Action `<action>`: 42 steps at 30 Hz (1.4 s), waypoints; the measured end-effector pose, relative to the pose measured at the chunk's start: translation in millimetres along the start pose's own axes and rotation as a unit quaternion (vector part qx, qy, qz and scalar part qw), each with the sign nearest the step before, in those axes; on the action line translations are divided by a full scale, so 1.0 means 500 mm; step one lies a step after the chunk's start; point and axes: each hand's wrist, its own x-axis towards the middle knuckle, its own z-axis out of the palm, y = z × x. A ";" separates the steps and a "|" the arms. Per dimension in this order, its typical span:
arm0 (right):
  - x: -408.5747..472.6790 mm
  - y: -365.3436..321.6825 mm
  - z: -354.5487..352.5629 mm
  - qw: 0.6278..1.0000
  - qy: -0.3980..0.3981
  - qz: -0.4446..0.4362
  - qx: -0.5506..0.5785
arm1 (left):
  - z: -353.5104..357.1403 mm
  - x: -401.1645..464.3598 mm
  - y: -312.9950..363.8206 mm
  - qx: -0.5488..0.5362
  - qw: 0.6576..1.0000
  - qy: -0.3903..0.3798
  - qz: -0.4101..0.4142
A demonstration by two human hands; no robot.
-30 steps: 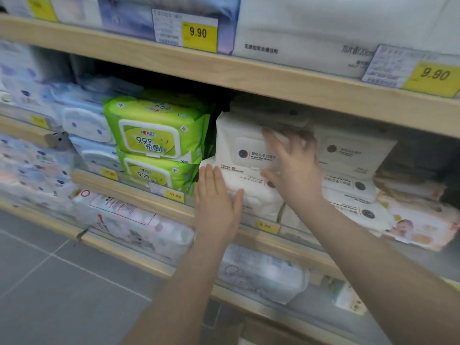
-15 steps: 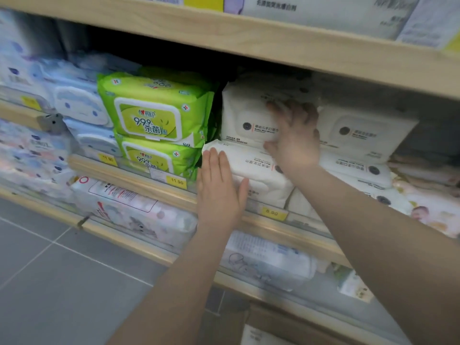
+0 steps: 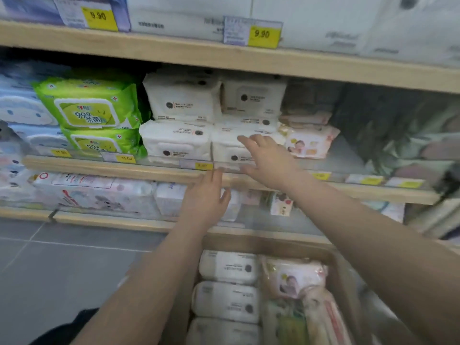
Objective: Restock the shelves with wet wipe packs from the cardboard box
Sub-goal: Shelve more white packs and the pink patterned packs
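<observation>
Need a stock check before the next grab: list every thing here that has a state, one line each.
left hand: open, empty, in front of the shelf edge
right hand: open, fingers spread in front of the white packs
white packs on shelf: stacked two high, two columns
green packs: stacked two high
pink pack on shelf: lying tilted
cardboard box: open, still holding white and pink packs
</observation>
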 end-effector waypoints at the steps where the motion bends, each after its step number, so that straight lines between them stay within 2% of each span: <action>1: -0.048 0.018 0.008 1.000 -0.012 0.013 0.013 | 0.011 -0.023 0.024 -0.013 1.000 -0.016 0.010; 5: -0.237 0.085 0.057 0.996 -0.021 0.074 0.055 | 0.070 -0.119 0.115 -0.051 0.996 -0.058 0.050; 9: -0.431 0.129 0.127 0.976 -0.049 0.170 0.125 | 0.160 -0.233 0.182 -0.102 0.985 -0.131 0.046; 16: -0.668 0.128 0.262 0.894 -0.088 0.368 0.241 | 0.282 -0.359 0.248 -0.145 0.946 -0.275 0.093; 20: -0.727 0.102 0.313 0.852 -0.118 0.426 0.281 | 0.323 -0.382 0.258 -0.157 0.933 -0.313 0.082; 22: -0.735 0.090 0.331 0.846 -0.131 0.430 0.288 | 0.328 -0.379 0.279 -0.193 0.920 -0.335 0.063; 24: -0.738 0.079 0.353 0.863 -0.131 0.408 0.267 | 0.332 -0.376 0.304 -0.225 0.902 -0.364 0.056; 27: -0.741 0.081 0.371 0.873 -0.098 0.378 0.293 | 0.333 -0.367 0.337 -0.234 0.906 -0.352 0.022; 31: -0.746 0.090 0.366 0.878 -0.109 0.361 0.295 | 0.339 -0.307 0.375 -0.160 0.922 -0.348 -0.052; 34: -0.745 0.089 0.362 0.871 -0.126 0.367 0.302 | 0.369 -0.275 0.403 -0.146 0.902 -0.389 -0.118; 37: -0.743 0.092 0.366 0.870 -0.146 0.364 0.299 | 0.388 -0.270 0.415 -0.197 0.882 -0.380 -0.200; 40: -0.747 0.100 0.365 0.880 -0.144 0.344 0.294 | 0.391 -0.277 0.414 -0.264 0.872 -0.356 -0.208; 42: -0.748 0.111 0.363 0.875 -0.116 0.345 0.319 | 0.386 -0.287 0.409 -0.338 0.857 -0.323 -0.218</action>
